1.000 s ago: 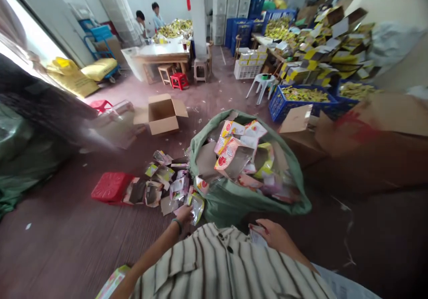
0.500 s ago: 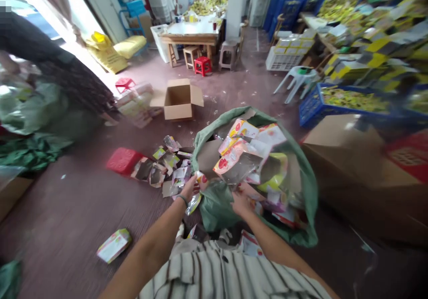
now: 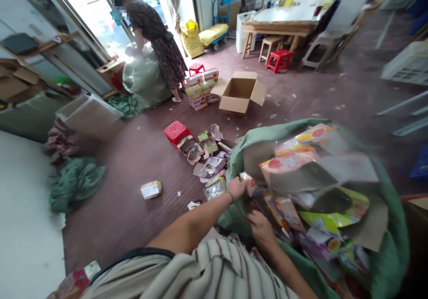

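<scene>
A large green woven sack [image 3: 256, 139], its mouth wide, is full of flattened and torn printed cartons [image 3: 290, 158] with clear plastic windows. My left hand [image 3: 236, 188] is closed at the sack's near left rim, and a small carton piece with a fruit print [image 3: 248, 183] shows just beyond its fingers. Lower down, my right hand [image 3: 262, 228] has its fingers closed on the sack's near edge. Loose carton scraps [image 3: 210, 160] lie on the floor left of the sack.
An overturned red stool [image 3: 177, 131] lies beyond the scraps. An open cardboard box [image 3: 238, 96] stands behind, beside stacked printed boxes [image 3: 200, 87]. One carton [image 3: 151, 189] sits on the floor at left. Another person [image 3: 154, 35] bends over a pale green sack [image 3: 143, 73] near the doorway.
My view has swung left, so the sack now appears further right and closer. Both hands stay at its near rim. The other person has come fully into view.
</scene>
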Demonstrator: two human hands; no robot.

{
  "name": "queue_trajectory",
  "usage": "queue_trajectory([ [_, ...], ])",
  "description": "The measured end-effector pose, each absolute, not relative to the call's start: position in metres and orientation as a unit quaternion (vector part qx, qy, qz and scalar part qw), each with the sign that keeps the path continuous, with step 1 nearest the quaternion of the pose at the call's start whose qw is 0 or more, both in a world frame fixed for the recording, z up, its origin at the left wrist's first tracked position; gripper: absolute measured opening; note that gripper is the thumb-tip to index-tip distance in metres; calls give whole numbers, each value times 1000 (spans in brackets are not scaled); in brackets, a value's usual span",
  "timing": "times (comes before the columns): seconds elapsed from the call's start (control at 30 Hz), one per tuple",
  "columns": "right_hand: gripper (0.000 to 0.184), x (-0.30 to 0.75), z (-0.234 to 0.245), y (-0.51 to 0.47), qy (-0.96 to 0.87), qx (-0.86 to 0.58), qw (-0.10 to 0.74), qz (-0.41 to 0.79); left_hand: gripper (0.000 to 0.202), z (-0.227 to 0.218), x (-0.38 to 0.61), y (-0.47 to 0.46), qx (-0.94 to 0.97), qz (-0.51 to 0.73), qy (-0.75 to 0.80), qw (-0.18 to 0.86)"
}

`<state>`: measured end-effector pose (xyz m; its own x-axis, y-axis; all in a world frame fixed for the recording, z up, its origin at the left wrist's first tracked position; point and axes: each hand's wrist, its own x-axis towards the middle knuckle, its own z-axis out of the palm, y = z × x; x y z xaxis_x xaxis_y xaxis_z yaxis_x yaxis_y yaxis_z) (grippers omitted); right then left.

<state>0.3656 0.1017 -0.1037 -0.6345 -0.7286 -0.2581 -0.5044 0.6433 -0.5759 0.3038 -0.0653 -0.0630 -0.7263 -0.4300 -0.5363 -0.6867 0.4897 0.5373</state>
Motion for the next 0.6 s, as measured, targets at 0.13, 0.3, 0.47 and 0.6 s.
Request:
queue_trajectory([
  [0.13,30,377,-110,94,871,-371,217,-237,71,-50,333,-73,-308,298,900,76],
  [0.3,31,392,-115,78,859,-394,194,-264,60,-58,364,-86,-375,290,877,80],
  [0.47,31,388,-136,106,829,-374,220,-353,29,-66,376,-94,-395,325,857,56],
  [0.6,30,397,-149,128,848,-347,233,-327,40,-66,407,-101,-410,359,836,69],
])
